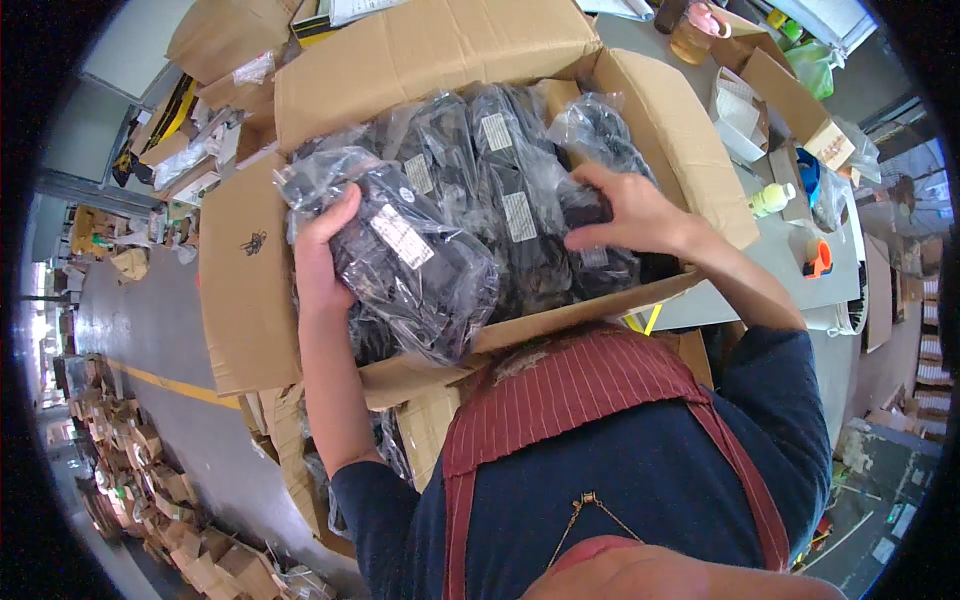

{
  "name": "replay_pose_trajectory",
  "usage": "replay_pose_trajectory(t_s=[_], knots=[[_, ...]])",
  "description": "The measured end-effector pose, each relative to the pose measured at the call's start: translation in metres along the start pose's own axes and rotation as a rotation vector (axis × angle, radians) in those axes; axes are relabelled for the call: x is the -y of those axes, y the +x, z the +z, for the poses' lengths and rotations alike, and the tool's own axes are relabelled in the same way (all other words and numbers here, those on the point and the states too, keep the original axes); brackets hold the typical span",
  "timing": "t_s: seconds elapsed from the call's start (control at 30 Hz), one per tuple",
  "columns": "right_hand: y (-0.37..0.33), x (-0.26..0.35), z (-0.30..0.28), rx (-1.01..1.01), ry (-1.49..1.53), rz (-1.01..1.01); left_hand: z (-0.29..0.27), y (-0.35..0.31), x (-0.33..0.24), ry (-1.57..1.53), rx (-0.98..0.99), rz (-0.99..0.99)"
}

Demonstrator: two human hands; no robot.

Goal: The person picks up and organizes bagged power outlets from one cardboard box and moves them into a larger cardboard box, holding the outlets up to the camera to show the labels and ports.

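Observation:
An open cardboard box (pixel 240 320) stands in front of me, filled with black items sealed in clear plastic bags, several with white labels. My left hand (pixel 328 245) is closed on the left side of one bagged black item (pixel 445 285), which lies tilted over the others at the box's near left. Its label faces up. On the right side of the box, my right hand (pixel 635 212) curls its thumb and fingers around another bagged black item (pixel 586 206). The bags hide what kind of items these are. Between my hands, labelled bagged items (pixel 500 165) stand packed in rows.
Right of the box is a grey table (pixel 690 318) with a small bottle (pixel 772 200), an orange tape dispenser (pixel 818 258), a white tray (pixel 738 118) and a cup of drink (pixel 692 38). Another carton (pixel 430 425) sits below the near edge. Piled cardboard (pixel 190 510) covers the floor at left.

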State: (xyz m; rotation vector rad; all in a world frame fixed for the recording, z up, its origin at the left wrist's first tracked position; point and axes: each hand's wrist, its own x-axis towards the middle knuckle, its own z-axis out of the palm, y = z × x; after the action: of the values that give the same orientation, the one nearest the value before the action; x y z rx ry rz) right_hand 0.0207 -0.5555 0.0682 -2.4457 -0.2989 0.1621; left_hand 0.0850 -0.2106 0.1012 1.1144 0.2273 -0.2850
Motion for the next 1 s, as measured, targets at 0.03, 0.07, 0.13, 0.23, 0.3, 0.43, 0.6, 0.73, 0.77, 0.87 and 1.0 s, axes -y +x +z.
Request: replay_pose_trajectory(t_s=[0.03,0.07,0.13,0.23,0.3,0.43,0.6,0.73,0.77,0.87,1.0], knots=[[0.003,0.001,-0.009,-0.089,0.018,-0.082,0.001,0.001,0.000,-0.004,0.001,0.007],[0.005,0.009,-0.027,-0.139,0.091,-0.047,0.002,0.003,0.000,-0.009,0.025,-0.007],[0.005,0.030,-0.069,-0.232,0.049,-0.048,-0.003,0.004,0.001,-0.007,0.080,-0.025],[0.010,0.024,-0.103,-0.510,0.422,-0.183,-0.004,0.002,0.000,-0.025,0.090,-0.025],[0.017,0.012,-0.133,-0.648,0.592,-0.295,-0.001,0.000,-0.001,-0.021,0.101,-0.005],[0.024,0.046,-0.138,-0.656,0.827,-0.488,0.002,-0.004,-0.004,-0.019,0.096,0.046],[0.015,0.046,-0.087,-0.615,0.859,-0.482,-0.006,-0.002,-0.006,-0.135,0.034,0.129],[0.009,-0.005,-0.083,-0.284,0.850,-0.124,-0.004,-0.003,-0.010,-0.195,0.034,0.156],[0.012,-0.026,-0.085,-0.199,0.871,-0.020,-0.001,-0.001,-0.012,-0.151,0.044,0.173],[0.027,-0.055,-0.082,-0.257,0.626,0.083,-0.005,-0.003,-0.011,-0.167,0.072,0.107],[0.050,-0.047,-0.085,-0.170,0.283,-0.114,-0.003,-0.003,-0.002,-0.022,0.070,0.090]])
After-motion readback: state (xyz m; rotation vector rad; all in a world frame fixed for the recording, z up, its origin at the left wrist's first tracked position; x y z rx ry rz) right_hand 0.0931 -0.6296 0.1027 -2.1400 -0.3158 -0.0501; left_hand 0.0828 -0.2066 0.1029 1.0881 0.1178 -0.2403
